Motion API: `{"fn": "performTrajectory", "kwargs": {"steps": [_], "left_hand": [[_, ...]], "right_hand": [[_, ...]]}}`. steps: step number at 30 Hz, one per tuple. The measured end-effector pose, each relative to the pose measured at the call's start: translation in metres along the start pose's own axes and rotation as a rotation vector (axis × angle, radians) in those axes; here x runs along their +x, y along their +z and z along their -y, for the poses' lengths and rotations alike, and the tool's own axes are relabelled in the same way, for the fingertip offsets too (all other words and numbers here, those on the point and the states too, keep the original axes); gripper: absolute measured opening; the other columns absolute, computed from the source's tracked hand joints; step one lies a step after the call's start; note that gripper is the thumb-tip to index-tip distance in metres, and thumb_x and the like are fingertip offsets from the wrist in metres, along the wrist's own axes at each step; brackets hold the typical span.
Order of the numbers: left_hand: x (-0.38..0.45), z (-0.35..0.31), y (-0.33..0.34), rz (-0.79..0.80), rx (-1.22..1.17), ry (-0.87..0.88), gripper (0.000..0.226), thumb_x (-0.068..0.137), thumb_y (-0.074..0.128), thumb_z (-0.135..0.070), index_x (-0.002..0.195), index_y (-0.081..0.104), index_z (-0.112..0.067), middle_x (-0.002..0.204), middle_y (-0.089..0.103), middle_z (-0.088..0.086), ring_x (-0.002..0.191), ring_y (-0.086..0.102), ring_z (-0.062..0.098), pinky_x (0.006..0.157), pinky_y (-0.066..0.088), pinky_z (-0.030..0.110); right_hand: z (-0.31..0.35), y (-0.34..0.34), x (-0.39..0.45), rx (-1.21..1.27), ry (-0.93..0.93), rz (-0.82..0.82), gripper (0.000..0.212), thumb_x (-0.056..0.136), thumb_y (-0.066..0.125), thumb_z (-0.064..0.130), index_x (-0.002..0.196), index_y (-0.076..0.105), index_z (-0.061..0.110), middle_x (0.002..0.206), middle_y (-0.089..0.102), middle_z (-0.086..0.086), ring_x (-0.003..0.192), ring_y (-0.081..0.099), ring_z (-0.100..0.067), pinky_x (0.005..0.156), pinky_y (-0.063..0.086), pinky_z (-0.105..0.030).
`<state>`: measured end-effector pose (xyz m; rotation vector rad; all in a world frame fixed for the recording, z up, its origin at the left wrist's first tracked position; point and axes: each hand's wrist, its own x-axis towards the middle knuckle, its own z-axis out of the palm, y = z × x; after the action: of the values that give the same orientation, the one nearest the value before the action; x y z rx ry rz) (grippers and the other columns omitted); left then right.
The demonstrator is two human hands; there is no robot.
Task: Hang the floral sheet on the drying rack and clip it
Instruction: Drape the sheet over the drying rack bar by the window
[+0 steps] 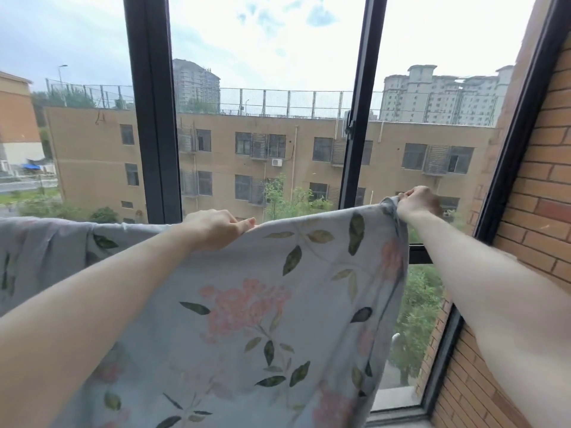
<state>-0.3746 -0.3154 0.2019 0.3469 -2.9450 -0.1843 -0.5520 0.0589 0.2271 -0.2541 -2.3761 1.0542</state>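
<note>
The window (272, 88) fills the upper frame, its dark frame bars running top to bottom, with a brick wall (540, 196) at the right edge. The sheet (247, 319) spreads across the lower half, from the left edge to right of centre, its top edge held up at mid-frame. The left hand (216, 227) pinches that edge at centre; the right hand (414, 200) grips the bunched corner at right, fingers curled round it. No rack or clips show. The step looks like spreading the sheet for hanging. Next move, I judge, calls for laying the top edge over a rail, then clipping.
</note>
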Motion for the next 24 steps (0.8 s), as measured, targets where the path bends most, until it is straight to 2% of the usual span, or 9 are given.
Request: {"fn": "performTrajectory", "kwargs": {"steps": [3, 6, 8, 11, 13, 15, 16, 21, 24], "left_hand": [[0.000, -0.005, 0.000, -0.009, 0.014, 0.008, 0.072, 0.099, 0.017, -0.078, 0.111, 0.072, -0.033, 0.114, 0.069, 0.001, 0.104, 0.061, 0.026, 0.091, 0.048, 0.037], [0.002, -0.003, 0.000, -0.005, 0.016, -0.003, 0.067, 0.101, 0.017, -0.075, 0.089, 0.066, -0.030, 0.106, 0.068, 0.002, 0.099, 0.061, 0.025, 0.087, 0.046, 0.038], [0.004, 0.001, 0.001, -0.005, 0.016, -0.013, 0.066, 0.101, 0.017, -0.074, 0.091, 0.065, -0.030, 0.109, 0.067, 0.002, 0.102, 0.060, 0.026, 0.089, 0.046, 0.038], [0.006, 0.004, 0.002, -0.012, 0.017, -0.027, 0.068, 0.100, 0.015, -0.075, 0.090, 0.064, -0.029, 0.110, 0.066, 0.002, 0.101, 0.061, 0.026, 0.089, 0.046, 0.039], [0.006, 0.003, 0.002, -0.014, 0.021, -0.030, 0.069, 0.099, 0.013, -0.076, 0.093, 0.065, -0.030, 0.111, 0.066, 0.002, 0.102, 0.061, 0.027, 0.092, 0.047, 0.040], [0.006, 0.000, 0.003, -0.011, 0.024, -0.025, 0.072, 0.099, 0.012, -0.076, 0.100, 0.067, -0.030, 0.113, 0.067, 0.003, 0.104, 0.061, 0.028, 0.094, 0.048, 0.041], [0.006, -0.002, 0.003, -0.010, 0.029, -0.022, 0.073, 0.100, 0.012, -0.075, 0.104, 0.068, -0.029, 0.114, 0.067, 0.003, 0.104, 0.061, 0.028, 0.095, 0.049, 0.041], [0.007, -0.005, 0.005, -0.019, 0.053, -0.016, 0.074, 0.099, 0.011, -0.076, 0.109, 0.066, -0.028, 0.115, 0.067, 0.003, 0.109, 0.059, 0.028, 0.094, 0.047, 0.039], [0.007, -0.003, 0.004, -0.008, 0.049, -0.019, 0.075, 0.099, 0.011, -0.076, 0.111, 0.066, -0.027, 0.118, 0.066, 0.003, 0.110, 0.059, 0.028, 0.096, 0.047, 0.040]], "right_hand": [[-0.006, 0.013, -0.008, -0.074, 0.029, 0.138, 0.035, 0.094, 0.072, 0.031, 0.114, 0.074, 0.002, 0.124, 0.071, -0.018, 0.112, 0.068, -0.036, 0.092, 0.053, -0.036], [0.001, 0.017, -0.030, 0.027, -0.065, 0.220, 0.023, 0.098, 0.068, 0.032, 0.107, 0.077, 0.013, 0.117, 0.073, -0.009, 0.110, 0.065, -0.029, 0.093, 0.050, -0.033], [0.005, 0.018, -0.051, 0.093, -0.171, 0.236, 0.019, 0.098, 0.066, 0.036, 0.102, 0.075, 0.020, 0.107, 0.073, -0.001, 0.101, 0.064, -0.022, 0.089, 0.051, -0.032], [0.000, 0.021, -0.079, 0.144, -0.335, 0.171, 0.017, 0.096, 0.064, 0.037, 0.096, 0.076, 0.024, 0.092, 0.071, 0.008, 0.091, 0.064, -0.014, 0.081, 0.051, -0.029], [-0.011, 0.023, -0.088, 0.162, -0.369, 0.154, 0.031, 0.099, 0.058, 0.039, 0.078, 0.071, 0.021, 0.077, 0.068, 0.007, 0.080, 0.063, -0.017, 0.072, 0.049, -0.030], [-0.021, 0.023, -0.091, 0.162, -0.343, 0.174, 0.053, 0.102, 0.049, 0.045, 0.057, 0.050, 0.017, 0.057, 0.056, 0.002, 0.062, 0.055, -0.023, 0.060, 0.039, -0.034], [-0.025, 0.022, -0.090, 0.152, -0.326, 0.183, 0.058, 0.103, 0.046, 0.047, 0.054, 0.041, 0.016, 0.052, 0.049, -0.001, 0.056, 0.049, -0.024, 0.057, 0.034, -0.035], [-0.016, 0.011, -0.081, 0.030, -0.238, 0.295, 0.053, 0.099, 0.045, 0.037, 0.050, 0.036, 0.019, 0.054, 0.044, -0.004, 0.056, 0.042, -0.025, 0.057, 0.030, -0.035], [0.007, 0.008, -0.083, -0.047, -0.268, 0.343, 0.047, 0.098, 0.045, 0.036, 0.054, 0.042, 0.018, 0.061, 0.054, -0.005, 0.060, 0.047, -0.024, 0.058, 0.034, -0.034]]}}
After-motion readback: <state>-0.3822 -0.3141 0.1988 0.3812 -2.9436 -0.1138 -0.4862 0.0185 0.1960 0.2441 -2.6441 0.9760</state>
